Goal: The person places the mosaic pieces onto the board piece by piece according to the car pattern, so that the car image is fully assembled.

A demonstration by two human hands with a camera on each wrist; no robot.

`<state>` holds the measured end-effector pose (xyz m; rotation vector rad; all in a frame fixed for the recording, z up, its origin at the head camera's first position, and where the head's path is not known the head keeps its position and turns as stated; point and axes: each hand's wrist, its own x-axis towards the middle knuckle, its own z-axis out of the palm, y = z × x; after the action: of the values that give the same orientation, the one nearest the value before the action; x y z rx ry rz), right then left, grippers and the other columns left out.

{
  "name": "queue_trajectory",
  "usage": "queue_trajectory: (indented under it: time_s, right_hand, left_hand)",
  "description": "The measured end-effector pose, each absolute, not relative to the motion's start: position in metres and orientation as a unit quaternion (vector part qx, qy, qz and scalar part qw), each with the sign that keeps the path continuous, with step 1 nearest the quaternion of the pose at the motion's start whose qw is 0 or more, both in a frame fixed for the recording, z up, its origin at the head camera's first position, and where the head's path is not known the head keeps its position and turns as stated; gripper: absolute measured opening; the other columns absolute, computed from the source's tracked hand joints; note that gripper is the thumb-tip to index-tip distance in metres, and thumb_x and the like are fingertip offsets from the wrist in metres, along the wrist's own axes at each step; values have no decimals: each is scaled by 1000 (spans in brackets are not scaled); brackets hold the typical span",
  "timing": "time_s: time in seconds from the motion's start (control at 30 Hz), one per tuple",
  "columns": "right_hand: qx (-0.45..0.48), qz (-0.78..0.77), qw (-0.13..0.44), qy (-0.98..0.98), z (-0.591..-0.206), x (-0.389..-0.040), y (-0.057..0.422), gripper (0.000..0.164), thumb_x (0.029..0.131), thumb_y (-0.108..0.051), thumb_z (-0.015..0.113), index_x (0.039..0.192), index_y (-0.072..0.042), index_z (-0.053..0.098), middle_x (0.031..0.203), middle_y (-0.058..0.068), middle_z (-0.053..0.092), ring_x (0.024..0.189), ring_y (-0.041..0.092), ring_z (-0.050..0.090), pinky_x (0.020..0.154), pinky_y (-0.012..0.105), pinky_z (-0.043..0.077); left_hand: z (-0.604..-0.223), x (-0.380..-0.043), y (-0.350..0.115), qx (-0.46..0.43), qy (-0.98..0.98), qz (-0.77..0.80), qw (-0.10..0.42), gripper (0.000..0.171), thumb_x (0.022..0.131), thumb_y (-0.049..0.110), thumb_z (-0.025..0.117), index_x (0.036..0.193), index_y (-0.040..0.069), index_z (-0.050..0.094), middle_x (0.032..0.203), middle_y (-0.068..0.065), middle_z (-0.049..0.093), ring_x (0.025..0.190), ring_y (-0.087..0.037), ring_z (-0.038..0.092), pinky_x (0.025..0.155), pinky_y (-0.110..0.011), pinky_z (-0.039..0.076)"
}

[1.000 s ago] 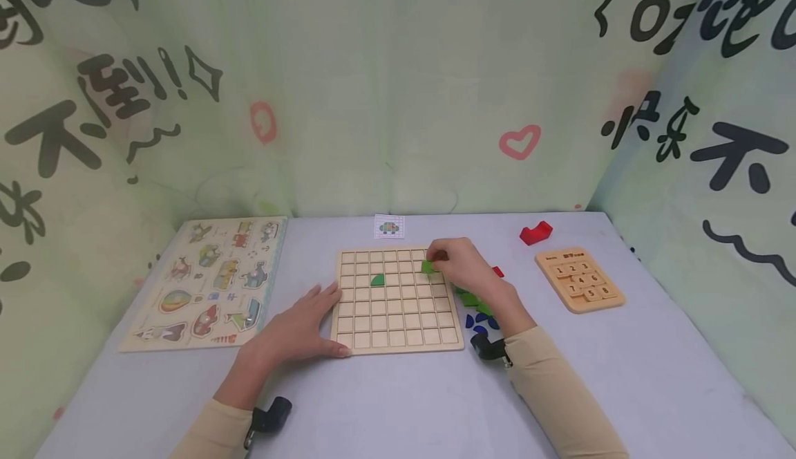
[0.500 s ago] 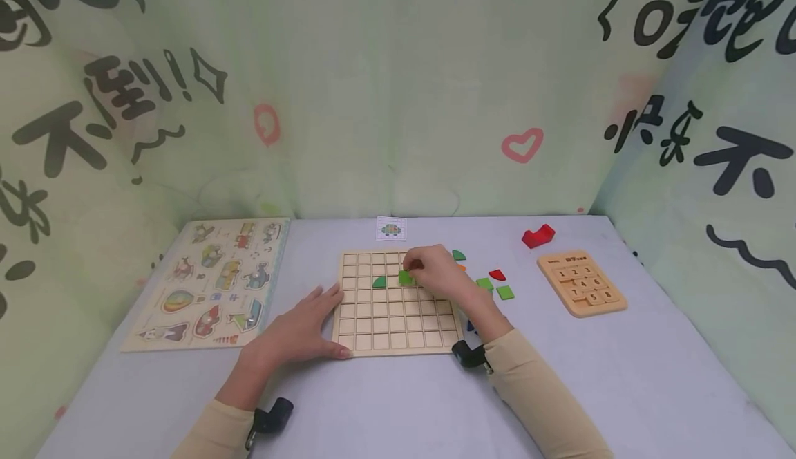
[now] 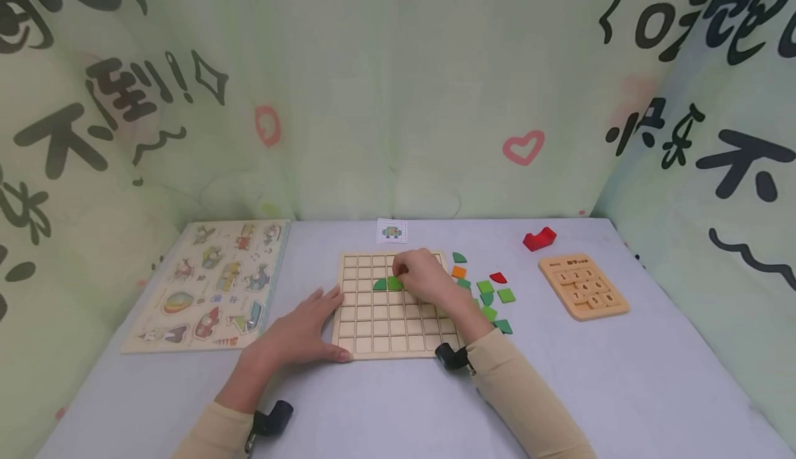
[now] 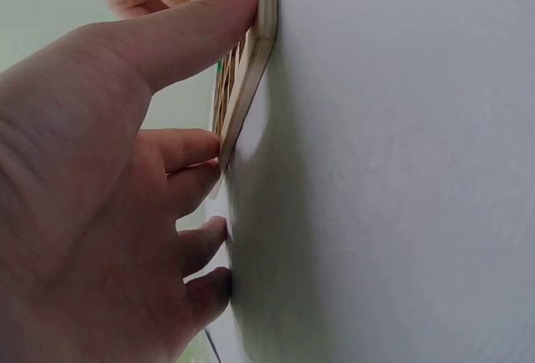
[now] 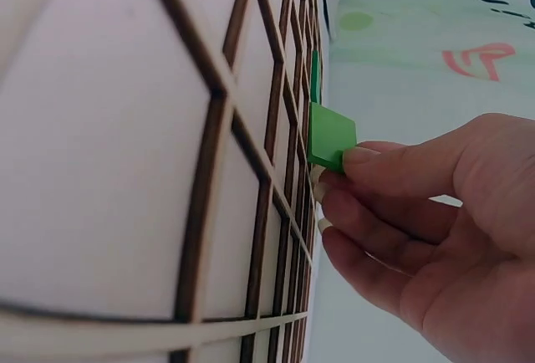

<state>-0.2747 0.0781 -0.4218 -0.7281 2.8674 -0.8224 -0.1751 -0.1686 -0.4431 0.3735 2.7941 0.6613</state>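
Note:
A square wooden grid board (image 3: 398,328) lies on the table in the head view. My left hand (image 3: 305,331) rests along its left side, thumb at the near corner and fingers spread by the edge. Between thumb and fingers, my right hand (image 3: 425,278) pinches a light green square tile (image 5: 333,135), tilted with one edge at the grid in the right wrist view. Just left of it, a dark green quarter-round tile (image 3: 380,285) sits in a cell. In the left wrist view, the left thumb (image 4: 201,33) presses on the board's corner.
Several loose green tiles (image 3: 506,296), an orange tile (image 3: 459,272) and a red tile (image 3: 498,278) lie right of the board. Farther right are a red block (image 3: 539,239) and a number puzzle (image 3: 584,287). A picture puzzle (image 3: 205,286) lies left; a pattern card (image 3: 392,231) lies behind.
My right hand has carried the light green square leftward across the board, up beside the dark green tile. My left hand stays at the board's left edge.

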Motion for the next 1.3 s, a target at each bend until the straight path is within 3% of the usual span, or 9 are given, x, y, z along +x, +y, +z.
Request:
queue_trajectory:
  time_s: [0.17,0.4,0.67,0.87,1.0,1.3]
  right_hand:
    - [-229,-249,40,940,-421,-271,77,19,89,5,61,94,-8,75,90,5,72,78,19,58,72,32,52]
    - [-235,-217,71,945,-419,-267,77,35,84,11,56,103,-8,79,110,7,76,104,19,66,86,33,55]
    - [-229,-216,101,944,-414,-266,80,30,83,6,60,98,-10,80,105,4,76,91,17,61,75,29,52]
    - [-226,-222,86,945,-412,-270,90,21,87,-1,65,99,-9,79,104,5,76,96,19,68,81,36,58]
    - [-211,-230,75,947,-409,-275,101,23,89,-1,63,106,-7,77,107,8,75,99,21,68,87,39,58]
    - [-186,-245,49,950,-404,-288,131,25,91,-3,62,112,-4,74,104,11,73,93,23,63,82,39,55]
  left_hand:
    - [-441,-173,-167,126,958,228,122,114,67,63,82,157,15,31,166,2,25,155,-32,18,116,-63,31]
    - [-438,-172,-167,122,959,224,123,112,68,62,82,157,15,31,166,2,24,155,-32,18,114,-65,32]
    - [-438,-172,-167,124,960,220,123,111,69,60,82,157,14,32,167,2,23,155,-32,17,117,-62,31]
    - [-440,-173,-168,128,960,220,118,112,68,60,82,157,14,32,166,2,24,155,-32,17,117,-62,32]
    - [-443,-174,-169,128,960,219,115,113,68,62,81,157,15,31,166,2,24,155,-32,17,116,-62,32]
    - [-445,-174,-169,130,960,219,115,114,67,64,81,157,16,30,166,2,24,155,-32,17,116,-61,32]
